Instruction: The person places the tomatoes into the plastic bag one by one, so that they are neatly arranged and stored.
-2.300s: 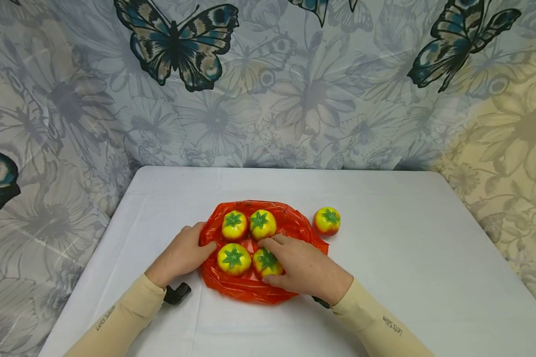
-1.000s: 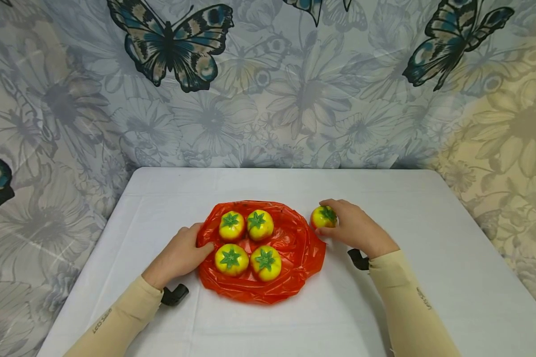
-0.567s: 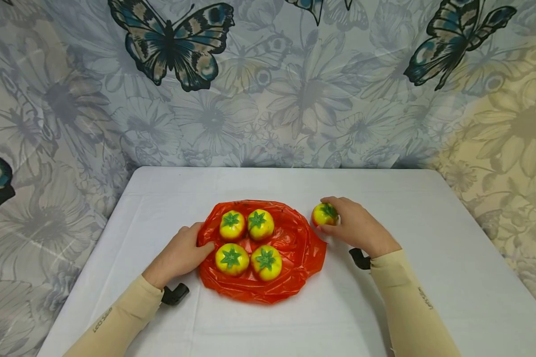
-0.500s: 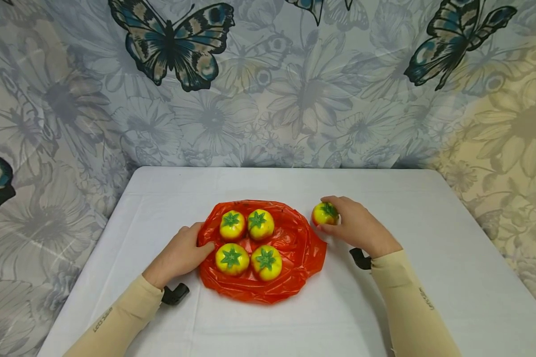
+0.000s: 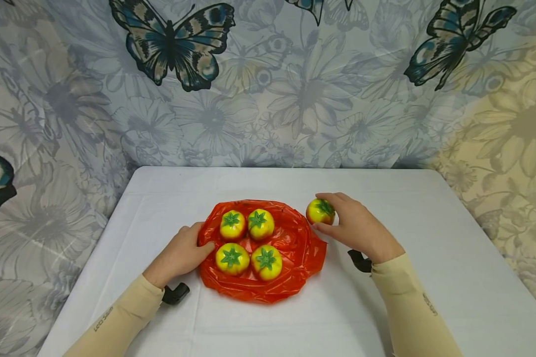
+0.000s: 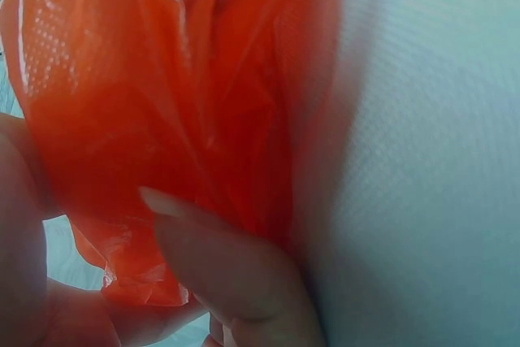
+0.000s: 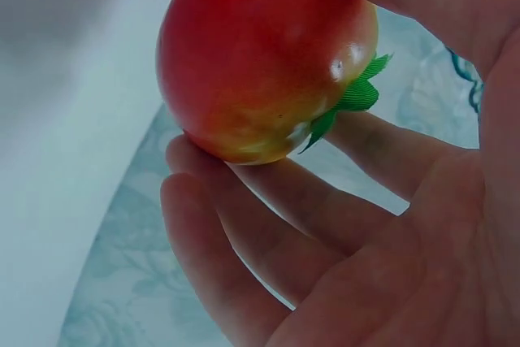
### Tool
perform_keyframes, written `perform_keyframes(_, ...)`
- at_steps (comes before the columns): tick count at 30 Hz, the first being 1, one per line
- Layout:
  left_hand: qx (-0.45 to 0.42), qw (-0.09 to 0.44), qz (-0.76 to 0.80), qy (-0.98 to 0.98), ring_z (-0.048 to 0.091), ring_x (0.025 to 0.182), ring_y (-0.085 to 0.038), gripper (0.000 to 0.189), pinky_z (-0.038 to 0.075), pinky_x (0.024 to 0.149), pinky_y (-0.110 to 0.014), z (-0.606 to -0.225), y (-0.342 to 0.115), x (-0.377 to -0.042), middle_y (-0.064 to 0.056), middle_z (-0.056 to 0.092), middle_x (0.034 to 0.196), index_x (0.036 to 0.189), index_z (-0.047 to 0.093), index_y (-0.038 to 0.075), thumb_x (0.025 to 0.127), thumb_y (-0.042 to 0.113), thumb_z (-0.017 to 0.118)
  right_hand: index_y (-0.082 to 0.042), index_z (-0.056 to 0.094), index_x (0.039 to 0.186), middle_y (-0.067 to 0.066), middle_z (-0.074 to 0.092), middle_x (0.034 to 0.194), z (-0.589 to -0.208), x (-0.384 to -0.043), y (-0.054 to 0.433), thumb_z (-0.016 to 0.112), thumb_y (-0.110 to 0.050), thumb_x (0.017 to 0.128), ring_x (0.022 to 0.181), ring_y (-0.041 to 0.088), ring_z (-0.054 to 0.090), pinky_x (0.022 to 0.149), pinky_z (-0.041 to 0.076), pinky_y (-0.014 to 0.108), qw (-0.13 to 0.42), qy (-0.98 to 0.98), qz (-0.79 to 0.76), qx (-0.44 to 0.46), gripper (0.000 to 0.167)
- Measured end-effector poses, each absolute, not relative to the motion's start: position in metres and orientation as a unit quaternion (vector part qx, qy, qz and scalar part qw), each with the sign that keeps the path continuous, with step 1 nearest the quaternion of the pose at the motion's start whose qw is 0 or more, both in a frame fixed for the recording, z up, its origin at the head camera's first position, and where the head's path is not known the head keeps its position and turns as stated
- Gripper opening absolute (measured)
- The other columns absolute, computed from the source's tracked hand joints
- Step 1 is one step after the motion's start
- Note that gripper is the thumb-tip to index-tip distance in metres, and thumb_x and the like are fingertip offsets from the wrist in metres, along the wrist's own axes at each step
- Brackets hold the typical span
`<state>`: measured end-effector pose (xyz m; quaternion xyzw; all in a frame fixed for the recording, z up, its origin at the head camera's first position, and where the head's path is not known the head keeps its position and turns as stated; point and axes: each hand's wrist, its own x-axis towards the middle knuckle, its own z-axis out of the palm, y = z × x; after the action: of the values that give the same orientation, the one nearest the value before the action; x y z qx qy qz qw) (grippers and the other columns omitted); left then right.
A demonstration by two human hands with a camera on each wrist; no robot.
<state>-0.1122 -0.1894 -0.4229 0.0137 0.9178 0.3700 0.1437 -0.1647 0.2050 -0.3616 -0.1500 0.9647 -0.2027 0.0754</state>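
My right hand [image 5: 357, 225] pinches a toy tomato [image 5: 320, 212] between thumb and fingers, just past the right rim of a red plastic bag [image 5: 295, 248]. Its red-and-yellow skin and green leafy top show close up in the right wrist view, the tomato [image 7: 260, 62] lying against the fingers. On the left, my left hand [image 5: 180, 253] grips the bag's edge; in the left wrist view the thumb [image 6: 236, 274] presses on the bunched red plastic [image 6: 162, 119]. Several more tomatoes [image 5: 233, 259] sit inside the bag's open mouth, their green tops up.
A white-covered table [image 5: 384, 198] lies under everything. Behind it hangs a floral cloth [image 5: 312, 99] with butterflies. Black wrist cameras [image 5: 175, 293] are strapped below both hands.
My right hand has left the tomato at the bag's lower right, reached the one outside, and now lifts it slightly up and left. The left hand keeps its grip on the bag.
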Motion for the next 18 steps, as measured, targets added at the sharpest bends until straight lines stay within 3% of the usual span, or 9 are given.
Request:
perform_keyframes(8, 0.004, 0.150, 0.365, 0.919, 0.058, 0.107, -0.026, 0.059, 0.060, 0.076, -0.031, -0.422, -0.189, -0.111, -0.017, 0.066, 0.123, 0.155, 0.050, 0.000, 0.105, 0.028, 0.064, -0.015, 0.051, 0.159, 0.017, 0.057, 0.155, -0.353, -0.154, 0.192, 0.082, -0.036, 0.096, 0.134, 0.038, 0.063, 0.106, 0.058, 0.059, 0.079, 0.960, -0.207, -0.168, 0.074)
perform_keyframes(18, 0.007, 0.149, 0.367, 0.918, 0.060, 0.107, -0.026, 0.060, 0.062, 0.078, -0.033, -0.424, -0.190, -0.112, -0.018, 0.065, 0.126, 0.156, 0.050, 0.000, 0.105, 0.028, 0.064, -0.016, 0.053, 0.158, 0.012, 0.060, 0.152, -0.356, -0.145, 0.174, 0.084, -0.035, 0.094, 0.131, 0.031, 0.066, 0.103, 0.061, 0.054, 0.069, 0.954, -0.207, -0.208, 0.073)
